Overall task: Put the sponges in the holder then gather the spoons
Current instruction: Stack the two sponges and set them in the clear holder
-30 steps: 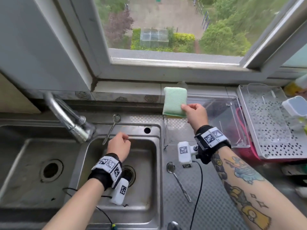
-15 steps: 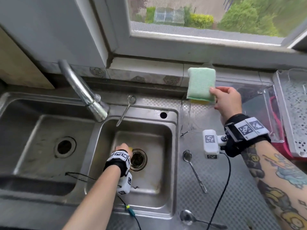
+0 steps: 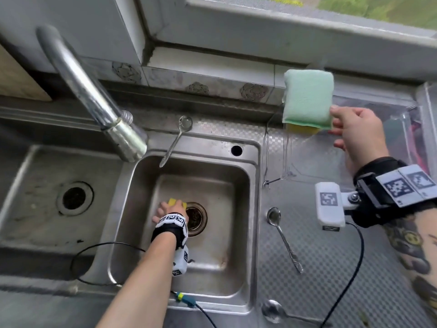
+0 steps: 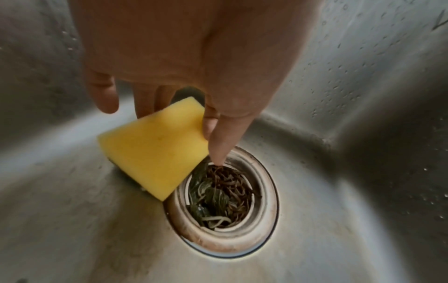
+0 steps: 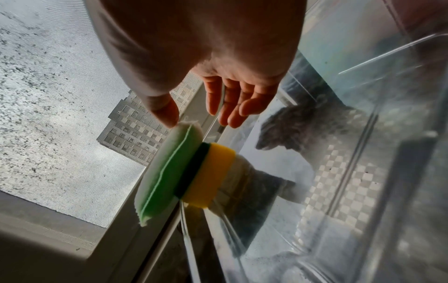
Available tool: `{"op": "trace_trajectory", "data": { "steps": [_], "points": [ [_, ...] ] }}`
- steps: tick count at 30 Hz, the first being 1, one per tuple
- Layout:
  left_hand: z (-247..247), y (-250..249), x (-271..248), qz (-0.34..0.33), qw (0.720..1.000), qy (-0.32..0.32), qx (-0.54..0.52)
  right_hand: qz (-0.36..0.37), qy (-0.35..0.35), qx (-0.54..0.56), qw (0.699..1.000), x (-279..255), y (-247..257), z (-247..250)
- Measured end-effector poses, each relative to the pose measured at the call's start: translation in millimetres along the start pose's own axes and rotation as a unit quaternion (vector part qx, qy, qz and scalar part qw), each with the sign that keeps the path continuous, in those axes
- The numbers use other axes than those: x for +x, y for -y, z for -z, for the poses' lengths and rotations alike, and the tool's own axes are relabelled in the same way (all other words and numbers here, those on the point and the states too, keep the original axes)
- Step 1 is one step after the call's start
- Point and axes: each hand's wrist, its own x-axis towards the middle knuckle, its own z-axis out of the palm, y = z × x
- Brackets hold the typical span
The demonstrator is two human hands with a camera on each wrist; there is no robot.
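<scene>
My left hand [image 3: 169, 209] is down in the right sink basin [image 3: 212, 256] beside the drain. It pinches a yellow sponge [image 4: 155, 147] between thumb and fingers, one edge raised. My right hand [image 3: 354, 133] is at the clear holder [image 3: 287, 159] on the counter. A pale green sponge [image 3: 307, 98] stands upright there against a yellow-and-dark-green sponge [image 5: 211, 172]. In the right wrist view my thumb tip touches its top corner and my straight fingers sit just off it. One spoon [image 3: 176, 140] lies behind the basin, another spoon [image 3: 283, 240] on the drainboard, a third spoon [image 3: 274, 312] near the front edge.
The faucet [image 3: 94, 91] reaches over the basin's back left corner. The drain strainer [image 4: 223, 195] holds food scraps. A second basin [image 3: 71, 197] lies to the left. A clear plastic box [image 3: 378, 143] stands right of the holder. Sensor cables [image 3: 343, 280] trail over the drainboard.
My left hand dropped from the basin's rim to its floor and took hold of the yellow sponge. My right hand lowered the green sponge against the holder and loosened its fingers. The view tipped downward.
</scene>
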Motion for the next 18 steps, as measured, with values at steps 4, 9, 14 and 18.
{"op": "trace_trajectory", "data": {
  "steps": [4,9,14,18],
  "points": [
    [5,1,7,-0.004,1.000,-0.008,-0.022,-0.007,-0.004,0.004,1.000,-3,-4,2],
    [22,-1,-1,0.003,0.994,-0.005,-0.109,0.009,0.004,0.000,1.000,-10,3,2],
    [63,-16,-32,-0.105,0.974,0.034,-0.199,0.031,-0.048,-0.048,0.997,-31,16,10],
    [117,-31,-86,-0.292,0.902,0.118,-0.294,0.097,-0.059,-0.111,0.987,-63,33,18]
  ]
}}
